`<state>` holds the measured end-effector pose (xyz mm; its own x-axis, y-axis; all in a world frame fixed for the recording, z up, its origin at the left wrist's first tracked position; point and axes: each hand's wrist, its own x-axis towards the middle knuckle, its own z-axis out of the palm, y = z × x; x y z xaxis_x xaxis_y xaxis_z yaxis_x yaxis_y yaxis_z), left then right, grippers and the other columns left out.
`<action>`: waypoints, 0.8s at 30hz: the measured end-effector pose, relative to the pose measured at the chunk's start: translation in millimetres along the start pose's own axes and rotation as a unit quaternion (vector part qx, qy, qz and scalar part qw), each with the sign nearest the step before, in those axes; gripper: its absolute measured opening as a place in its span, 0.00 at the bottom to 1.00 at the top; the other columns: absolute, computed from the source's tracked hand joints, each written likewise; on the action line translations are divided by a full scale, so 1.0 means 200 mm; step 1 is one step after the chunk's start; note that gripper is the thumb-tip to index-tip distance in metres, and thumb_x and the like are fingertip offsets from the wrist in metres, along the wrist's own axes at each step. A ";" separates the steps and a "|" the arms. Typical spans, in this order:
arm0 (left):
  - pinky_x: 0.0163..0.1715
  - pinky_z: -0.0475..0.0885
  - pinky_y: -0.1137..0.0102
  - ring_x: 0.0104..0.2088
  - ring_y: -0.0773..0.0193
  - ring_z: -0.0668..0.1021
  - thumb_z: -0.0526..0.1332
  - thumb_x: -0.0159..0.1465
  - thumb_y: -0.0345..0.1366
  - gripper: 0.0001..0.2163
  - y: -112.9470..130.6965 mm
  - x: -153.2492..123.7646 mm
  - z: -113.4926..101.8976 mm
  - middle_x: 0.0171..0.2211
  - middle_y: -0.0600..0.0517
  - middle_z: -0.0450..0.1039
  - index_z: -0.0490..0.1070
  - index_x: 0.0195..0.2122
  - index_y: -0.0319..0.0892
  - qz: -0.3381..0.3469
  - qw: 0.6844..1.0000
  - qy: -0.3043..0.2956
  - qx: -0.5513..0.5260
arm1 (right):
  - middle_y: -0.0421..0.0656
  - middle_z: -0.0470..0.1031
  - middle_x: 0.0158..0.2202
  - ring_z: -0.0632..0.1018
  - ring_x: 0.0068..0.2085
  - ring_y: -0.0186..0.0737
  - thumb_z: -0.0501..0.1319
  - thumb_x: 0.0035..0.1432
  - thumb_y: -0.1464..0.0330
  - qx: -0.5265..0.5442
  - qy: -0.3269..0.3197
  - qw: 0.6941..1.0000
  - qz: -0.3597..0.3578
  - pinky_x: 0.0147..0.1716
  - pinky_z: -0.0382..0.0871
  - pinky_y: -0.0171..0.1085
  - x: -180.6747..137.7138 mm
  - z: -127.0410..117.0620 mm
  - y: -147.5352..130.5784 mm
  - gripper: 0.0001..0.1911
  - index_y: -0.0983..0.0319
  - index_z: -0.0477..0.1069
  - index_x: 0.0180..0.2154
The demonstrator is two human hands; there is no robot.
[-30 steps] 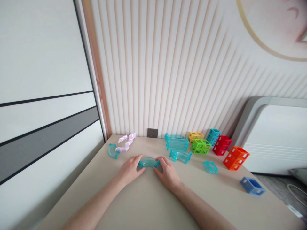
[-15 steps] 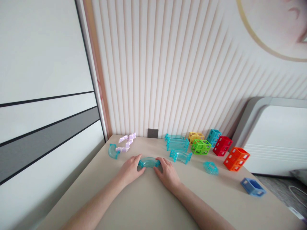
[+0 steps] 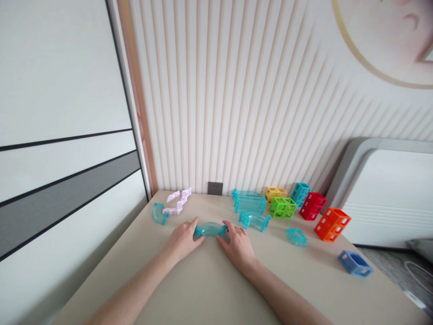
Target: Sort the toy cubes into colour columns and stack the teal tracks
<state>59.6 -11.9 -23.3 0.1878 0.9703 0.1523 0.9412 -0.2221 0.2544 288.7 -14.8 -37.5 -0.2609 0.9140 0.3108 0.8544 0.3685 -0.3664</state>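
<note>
A clear teal curved track piece [image 3: 209, 229] lies on the beige table [image 3: 203, 289] in the middle. My left hand [image 3: 182, 239] grips its left end with thumb and fingers pinched. My right hand [image 3: 238, 246] holds its right end the same way. Both forearms reach in from the bottom edge. A second teal curved piece [image 3: 254, 220] lies just right of my right hand, apart from it.
At the back left lie a small teal bend [image 3: 158, 213] and a white zigzag piece [image 3: 178, 200]. Stacked teal straight tracks [image 3: 249, 202], yellow, green, teal, red and orange cage blocks [image 3: 333, 223], a teal ring [image 3: 296, 236] and a blue block [image 3: 355, 263] fill the right. A wall socket [image 3: 215, 188] sits behind.
My fingers have shifted slightly on the ends of the curved piece. The piece stays in the same place on the table.
</note>
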 end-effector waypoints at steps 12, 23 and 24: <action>0.47 0.72 0.62 0.44 0.49 0.80 0.63 0.63 0.46 0.29 -0.01 0.00 -0.01 0.42 0.39 0.78 0.65 0.62 0.35 0.015 0.999 0.033 0.038 | 0.54 0.78 0.52 0.78 0.53 0.51 0.60 0.64 0.58 -0.034 -0.010 0.999 0.004 0.55 0.66 0.45 0.00 -0.01 -0.01 0.29 0.65 0.65 0.62; 0.46 0.72 0.62 0.43 0.50 0.80 0.63 0.63 0.48 0.23 0.01 -0.01 -0.03 0.39 0.42 0.79 0.72 0.52 0.36 0.008 0.997 0.039 0.062 | 0.53 0.79 0.50 0.78 0.52 0.51 0.60 0.64 0.59 -0.040 -0.025 0.999 0.023 0.55 0.66 0.44 0.00 -0.03 -0.03 0.32 0.64 0.62 0.65; 0.46 0.71 0.61 0.43 0.49 0.80 0.63 0.63 0.49 0.20 0.01 -0.01 -0.04 0.38 0.42 0.79 0.74 0.47 0.38 0.011 0.997 0.040 0.066 | 0.54 0.79 0.50 0.78 0.52 0.51 0.60 0.64 0.58 -0.039 -0.026 0.999 0.024 0.55 0.65 0.44 0.00 -0.03 -0.03 0.33 0.65 0.61 0.65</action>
<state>59.7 -14.7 -15.8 0.1912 0.9533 0.2338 0.9669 -0.2239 0.1224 286.8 -17.6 -30.5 -0.2396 0.9389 0.2471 0.8988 0.3107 -0.3091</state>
